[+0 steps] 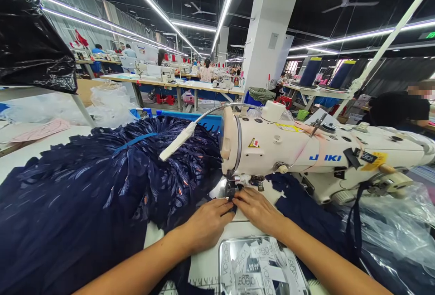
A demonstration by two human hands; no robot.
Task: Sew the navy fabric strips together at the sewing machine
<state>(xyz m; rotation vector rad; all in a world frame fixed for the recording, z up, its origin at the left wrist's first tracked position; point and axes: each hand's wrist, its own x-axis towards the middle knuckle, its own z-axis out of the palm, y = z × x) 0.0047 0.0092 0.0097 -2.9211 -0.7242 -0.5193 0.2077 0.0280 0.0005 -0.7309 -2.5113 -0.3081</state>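
My left hand point(208, 223) and my right hand point(257, 209) meet just in front of the needle area of a white sewing machine point(265, 138). Fingers of both hands are closed on a small edge of dark navy fabric point(234, 206), mostly hidden under them. A black piece point(229, 189) sits at the presser foot, right by my fingertips; whether it is a label or part of the foot cannot be made out. Below my hands lies a clear tray point(221, 263) of printed white labels point(263, 258).
A large heap of navy garments point(112, 172) with a blue strap point(134, 141) fills the left side. A bendable lamp point(178, 141) hangs over it. More navy cloth point(316, 215) and clear plastic point(394, 222) lie at right. Thread cones point(310, 72) stand behind; a person point(396, 109) is at far right.
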